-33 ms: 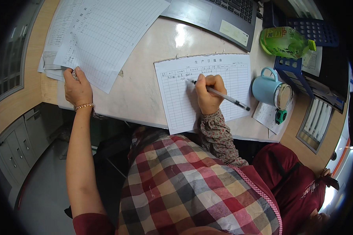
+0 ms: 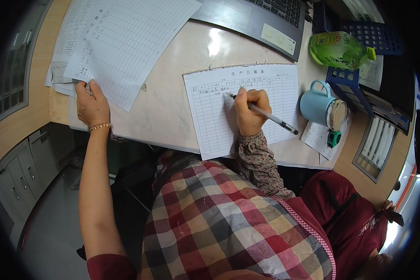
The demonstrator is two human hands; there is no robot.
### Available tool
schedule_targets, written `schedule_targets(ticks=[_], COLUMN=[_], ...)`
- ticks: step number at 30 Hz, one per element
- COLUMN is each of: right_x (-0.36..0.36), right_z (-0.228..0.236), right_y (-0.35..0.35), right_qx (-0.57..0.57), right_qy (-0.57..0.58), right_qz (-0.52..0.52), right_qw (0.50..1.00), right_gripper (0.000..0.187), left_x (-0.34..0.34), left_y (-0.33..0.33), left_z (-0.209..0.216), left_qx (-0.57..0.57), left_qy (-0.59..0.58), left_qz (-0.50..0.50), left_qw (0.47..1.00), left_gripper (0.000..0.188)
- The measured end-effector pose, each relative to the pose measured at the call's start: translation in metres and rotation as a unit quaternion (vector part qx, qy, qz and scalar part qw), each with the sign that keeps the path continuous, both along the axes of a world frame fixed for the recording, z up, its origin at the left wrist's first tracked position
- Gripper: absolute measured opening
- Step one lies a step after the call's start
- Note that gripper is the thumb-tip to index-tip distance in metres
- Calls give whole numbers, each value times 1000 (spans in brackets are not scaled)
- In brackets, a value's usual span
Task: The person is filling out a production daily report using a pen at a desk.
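My right hand [image 2: 252,112] grips a black-capped clear pen [image 2: 277,122], its tip on the upper rows of a printed form [image 2: 210,126] with a ruled grid. A few handwritten marks stand in those rows. The wrist is covered by a floral sleeve [image 2: 259,161]. At the left, my left hand [image 2: 92,105] is closed at the lower corner of another ruled sheet [image 2: 126,51]. A bit of patterned cloth [image 2: 89,89] shows between its thumb and fingers, and similar cloth hangs by the wrist.
A laptop [image 2: 261,23] sits at the far edge. On the right are a green bottle [image 2: 338,50] lying on its side, a light blue mug [image 2: 315,105], a blue plastic rack [image 2: 373,37] and a green tape measure [image 2: 334,138]. Another person in dark red [image 2: 331,200] is at the lower right.
My right hand and the pen have shifted very slightly to the right along the form. My left hand has not moved.
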State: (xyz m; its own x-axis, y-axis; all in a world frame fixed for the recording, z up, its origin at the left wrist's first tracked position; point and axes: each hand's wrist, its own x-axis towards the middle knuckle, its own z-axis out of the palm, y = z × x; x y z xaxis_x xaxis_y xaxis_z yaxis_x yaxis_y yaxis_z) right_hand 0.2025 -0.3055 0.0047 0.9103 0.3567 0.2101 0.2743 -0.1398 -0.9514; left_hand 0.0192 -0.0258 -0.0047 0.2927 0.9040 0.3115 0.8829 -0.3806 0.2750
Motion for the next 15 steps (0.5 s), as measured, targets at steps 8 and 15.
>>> schedule_targets(ticks=[8,15], right_x=[5,5], right_z=[4,3], right_y=[-2,-2], right_qx=[-53,-76], right_qy=[18,-15], right_qz=[-6,30], right_qw=[998,997], right_gripper=[27,27], left_x=[0,0], left_y=[0,2], left_z=[2,2], left_qx=[-6,-6], left_qy=[4,9], left_qz=[7,9], left_qw=[1000,1000], left_gripper=[28,28])
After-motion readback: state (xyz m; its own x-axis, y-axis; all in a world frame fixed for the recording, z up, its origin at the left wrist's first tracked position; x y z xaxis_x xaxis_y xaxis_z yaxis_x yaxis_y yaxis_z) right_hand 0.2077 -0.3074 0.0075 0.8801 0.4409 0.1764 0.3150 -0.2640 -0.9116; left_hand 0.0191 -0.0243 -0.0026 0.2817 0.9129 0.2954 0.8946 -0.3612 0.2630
